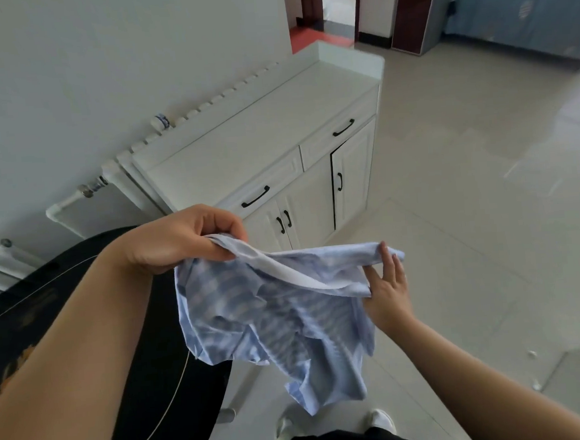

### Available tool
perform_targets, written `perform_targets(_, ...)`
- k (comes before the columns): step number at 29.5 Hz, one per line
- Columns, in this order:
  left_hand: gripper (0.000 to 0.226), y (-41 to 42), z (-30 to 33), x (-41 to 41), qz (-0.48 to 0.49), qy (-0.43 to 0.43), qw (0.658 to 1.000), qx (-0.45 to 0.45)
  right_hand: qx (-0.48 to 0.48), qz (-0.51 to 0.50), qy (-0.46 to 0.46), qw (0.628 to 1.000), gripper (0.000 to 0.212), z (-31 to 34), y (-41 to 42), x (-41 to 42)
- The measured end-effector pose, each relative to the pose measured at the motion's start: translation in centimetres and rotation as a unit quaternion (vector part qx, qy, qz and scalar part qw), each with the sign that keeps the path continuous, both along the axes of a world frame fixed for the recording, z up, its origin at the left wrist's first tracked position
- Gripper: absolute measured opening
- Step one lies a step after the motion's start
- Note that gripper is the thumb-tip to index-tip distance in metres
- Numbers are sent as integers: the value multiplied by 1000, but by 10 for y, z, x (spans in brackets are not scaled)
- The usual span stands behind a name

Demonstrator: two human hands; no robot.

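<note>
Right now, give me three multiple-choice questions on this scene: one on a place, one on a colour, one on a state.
1. Where is the striped garment? A on the cabinet top; B held in the air; C on the floor.
2. What colour are the cabinet handles? A gold; B white; C black.
3. What is the left hand doing? A pinching the garment's edge; B lying flat; C pulling a drawer.
B: it hangs from the left hand and right hand. C: they show black on white. A: its fingers curl on the fabric.
</note>
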State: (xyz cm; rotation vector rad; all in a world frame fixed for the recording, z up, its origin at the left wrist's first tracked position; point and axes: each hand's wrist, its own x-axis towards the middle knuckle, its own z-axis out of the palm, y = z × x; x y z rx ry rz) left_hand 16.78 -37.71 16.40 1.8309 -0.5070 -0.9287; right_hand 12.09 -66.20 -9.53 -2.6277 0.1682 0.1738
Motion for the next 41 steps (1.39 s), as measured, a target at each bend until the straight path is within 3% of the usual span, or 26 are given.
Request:
perform_targets(3,19,24,-2,7,59,-4,998,24,62,16,-67,996,50,18,-13,11)
perform_targets(5,35,46,-7,17,140,-119,972,148,113,-21,-74,991,36,36,-21,16)
perform_targets(6,38,53,-10,23,179,-211,923,268,121,-29,-67,990,29,47,-20,18)
perform_targets(7,42,53,-13,26,194,-304,848,389,120,-23,-62,991,25,59,-17,19)
perform_targets(8,53,45,-17,26,174,-390,770,475,113,1,-56,992,22,71,-8,18)
perform_targets(9,69,30,-24,23,128,-445,733,499,96,41,-49,993,21,87,5,16)
perform_targets(10,85,9,-32,15,67,-460,748,473,72,89,-42,993,20,103,20,15)
perform_targets(11,97,-15,-41,6,1,-445,787,427,53,136,-37,989,22,118,36,13)
perform_targets(13,105,-55,-67,-13,-93,-434,818,366,36,200,-38,978,25,147,63,11)
perform_targets(16,73,-68,-95,-15,-5,-424,852,307,60,209,-35,975,14,171,75,12)
perform_targets(19,42,-63,-107,-13,4,-448,838,311,42,223,63,972,28,180,56,18)
perform_targets(22,51,-51,-120,-13,21,-469,852,232,-16,281,217,935,26,180,27,25)
perform_targets(24,44,-42,-125,-11,40,-489,849,199,-12,282,270,921,35,179,8,22)
perform_targets(28,37,-34,-127,-4,93,-502,839,190,6,272,254,928,32,172,-8,10)
perform_targets(32,37,-28,-132,1,151,-461,848,212,9,247,269,931,26,164,-22,-4)
perform_targets(37,36,-35,-135,2,230,-386,866,219,-79,245,311,915,26,135,-35,-14)
perform_targets(41,32,-32,-138,6,319,-331,873,165,-123,193,331,915,22,96,-62,-19)
